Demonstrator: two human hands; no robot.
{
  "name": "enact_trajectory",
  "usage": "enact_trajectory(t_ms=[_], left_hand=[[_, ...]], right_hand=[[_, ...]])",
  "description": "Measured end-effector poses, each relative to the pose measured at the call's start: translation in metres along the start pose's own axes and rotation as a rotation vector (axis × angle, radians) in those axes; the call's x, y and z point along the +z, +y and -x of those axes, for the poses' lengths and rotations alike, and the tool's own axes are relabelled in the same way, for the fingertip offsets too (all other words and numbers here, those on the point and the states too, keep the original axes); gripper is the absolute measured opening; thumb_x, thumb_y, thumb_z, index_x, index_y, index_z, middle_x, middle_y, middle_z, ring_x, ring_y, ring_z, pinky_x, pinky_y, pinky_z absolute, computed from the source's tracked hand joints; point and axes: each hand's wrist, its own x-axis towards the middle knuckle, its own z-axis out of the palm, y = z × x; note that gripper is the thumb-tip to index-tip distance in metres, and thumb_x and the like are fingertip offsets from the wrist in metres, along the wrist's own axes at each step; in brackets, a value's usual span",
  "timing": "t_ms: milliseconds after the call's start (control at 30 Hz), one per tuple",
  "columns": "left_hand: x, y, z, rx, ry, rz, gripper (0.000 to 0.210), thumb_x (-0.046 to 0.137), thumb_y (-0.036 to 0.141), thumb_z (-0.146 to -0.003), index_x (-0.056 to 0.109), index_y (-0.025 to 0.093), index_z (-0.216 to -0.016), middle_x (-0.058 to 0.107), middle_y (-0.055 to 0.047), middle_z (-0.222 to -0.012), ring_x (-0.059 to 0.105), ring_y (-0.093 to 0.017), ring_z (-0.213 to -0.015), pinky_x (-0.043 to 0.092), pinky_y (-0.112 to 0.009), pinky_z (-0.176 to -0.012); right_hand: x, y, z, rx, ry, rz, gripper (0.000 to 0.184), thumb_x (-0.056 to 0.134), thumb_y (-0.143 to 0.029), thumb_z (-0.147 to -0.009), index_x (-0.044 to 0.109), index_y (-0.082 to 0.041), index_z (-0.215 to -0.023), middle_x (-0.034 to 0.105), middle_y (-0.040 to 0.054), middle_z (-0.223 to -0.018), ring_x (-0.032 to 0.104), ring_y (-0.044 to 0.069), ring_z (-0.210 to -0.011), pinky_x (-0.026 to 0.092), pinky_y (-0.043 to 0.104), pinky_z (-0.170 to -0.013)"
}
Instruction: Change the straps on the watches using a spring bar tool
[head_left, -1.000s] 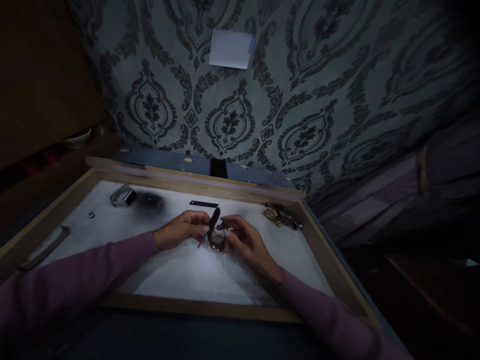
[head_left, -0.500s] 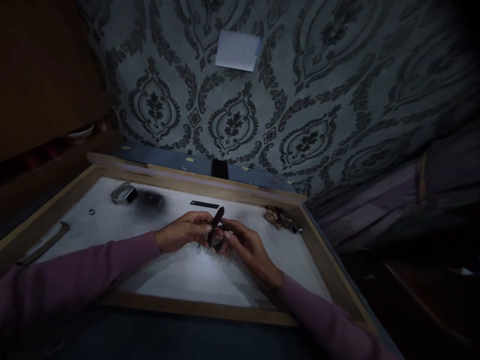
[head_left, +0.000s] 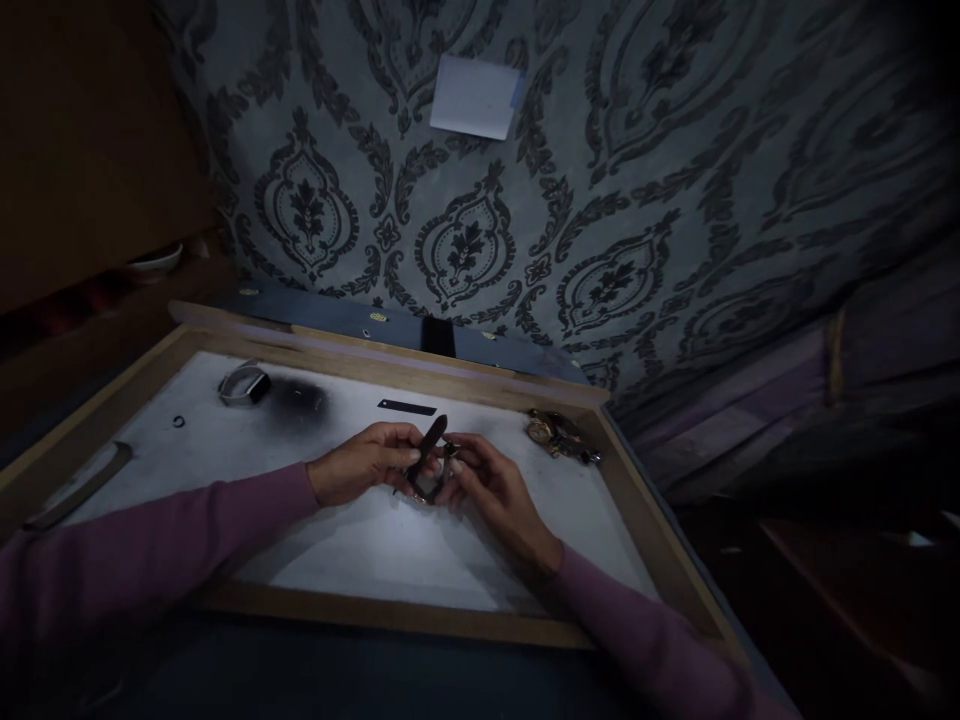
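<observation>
A wristwatch (head_left: 426,487) with a dark strap is between my two hands, over the white floor of the wooden tray. My left hand (head_left: 367,465) pinches it from the left, thumb and fingers at the dark strap (head_left: 431,437), which stands up at a slant. From the right, my right hand (head_left: 491,485) has its fingers closed round the edge of the watch case. Fingers partly hide the watch, and dim light blurs its details. Just behind the hands lies a flat black strip (head_left: 406,407).
Wooden walls (head_left: 420,612) frame the tray. In it lie a watch with a dark face (head_left: 246,386), a small dark ring-like piece (head_left: 178,422), a curved grey band (head_left: 82,490) and a cluster of watches (head_left: 559,437). White paper (head_left: 475,97) is on the patterned backdrop.
The dark strap leans further right, and the watch has tilted slightly in my fingers. Both hands stay in almost the same place, closed on it.
</observation>
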Motion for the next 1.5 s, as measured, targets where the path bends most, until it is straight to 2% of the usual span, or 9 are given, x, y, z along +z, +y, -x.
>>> enact_trajectory(t_ms=[300,433,500,633,800,933,1100,1267,1500], left_hand=[[0.002,0.005,0.0015,0.056,-0.014,0.0,0.028,0.076,0.033,-0.074,0.063,0.012,-0.087,0.067,-0.009,-0.09,0.062,-0.017,-0.078,0.048,-0.025,-0.062],[0.003,0.0072,0.0025,0.066,-0.016,-0.021,0.029,0.075,0.034,-0.075,0.063,0.013,-0.09,0.067,-0.01,-0.094,0.062,-0.018,-0.083,0.048,-0.026,-0.063],[0.0029,0.0068,0.0024,0.064,-0.004,-0.049,0.032,0.075,0.036,-0.074,0.062,0.013,-0.091,0.066,-0.01,-0.094,0.061,-0.018,-0.083,0.047,-0.026,-0.063],[0.0014,0.0037,0.001,0.026,0.034,-0.155,0.034,0.073,0.044,-0.075,0.059,0.014,-0.085,0.065,-0.005,-0.08,0.06,-0.014,-0.068,0.045,-0.023,-0.057],[0.0025,0.0019,0.0009,-0.015,0.036,-0.245,0.032,0.069,0.044,-0.078,0.059,0.014,-0.077,0.063,-0.002,-0.065,0.055,-0.01,-0.054,0.037,-0.019,-0.049],[0.0048,0.0031,0.0022,-0.03,0.035,-0.281,0.03,0.069,0.042,-0.077,0.058,0.014,-0.075,0.063,-0.001,-0.062,0.055,-0.01,-0.053,0.036,-0.019,-0.048],[0.0038,0.0036,0.002,-0.019,0.036,-0.287,0.03,0.066,0.042,-0.08,0.058,0.014,-0.076,0.064,-0.002,-0.064,0.057,-0.01,-0.054,0.037,-0.019,-0.049],[0.0019,0.0045,0.0006,0.028,0.024,-0.268,0.031,0.07,0.042,-0.078,0.059,0.013,-0.077,0.063,-0.002,-0.065,0.054,-0.009,-0.052,0.039,-0.021,-0.051],[0.0067,0.0071,0.0042,0.097,-0.009,-0.219,0.033,0.07,0.041,-0.079,0.059,0.014,-0.095,0.062,-0.003,-0.079,0.059,-0.012,-0.064,0.046,-0.024,-0.06]], right_hand=[[0.0029,-0.0047,0.0011,0.045,-0.04,0.043,0.029,0.056,-0.043,-0.092,0.052,-0.02,-0.108,0.066,0.0046,-0.09,0.067,0.014,-0.058,0.052,0.025,-0.049],[0.0025,-0.0051,0.0005,0.045,-0.053,0.043,0.028,0.056,-0.043,-0.092,0.053,-0.018,-0.104,0.066,0.0025,-0.078,0.067,0.014,-0.057,0.05,0.024,-0.049],[0.0018,-0.0044,-0.0006,0.048,-0.05,0.016,0.028,0.057,-0.044,-0.091,0.052,-0.018,-0.103,0.067,0.0026,-0.08,0.067,0.013,-0.057,0.049,0.023,-0.048],[-0.0002,-0.0034,-0.0036,0.068,-0.013,-0.063,0.031,0.06,-0.046,-0.089,0.049,-0.02,-0.1,0.068,0.0053,-0.093,0.067,0.012,-0.055,0.049,0.022,-0.045],[-0.0021,-0.0045,-0.0058,0.077,0.025,-0.101,0.032,0.062,-0.047,-0.087,0.05,-0.02,-0.099,0.064,-0.0006,-0.071,0.066,0.015,-0.053,0.049,0.023,-0.045],[-0.003,-0.0042,-0.0059,0.085,0.06,-0.121,0.034,0.064,-0.047,-0.085,0.051,-0.02,-0.101,0.063,-0.0009,-0.071,0.066,0.015,-0.052,0.049,0.024,-0.044],[-0.0028,-0.0029,-0.006,0.061,0.019,-0.138,0.031,0.067,-0.043,-0.085,0.055,-0.02,-0.102,0.064,-0.0014,-0.071,0.069,0.015,-0.056,0.049,0.022,-0.046],[-0.0008,-0.0036,-0.007,0.085,-0.048,-0.122,0.025,0.073,-0.037,-0.08,0.063,-0.016,-0.089,0.07,0.002,-0.073,0.067,0.013,-0.054,0.048,0.02,-0.044],[0.0019,-0.0084,-0.0052,0.125,-0.052,-0.061,0.023,0.079,-0.032,-0.073,0.069,-0.014,-0.082,0.069,0.0011,-0.062,0.059,0.009,-0.045,0.044,0.018,-0.041]])
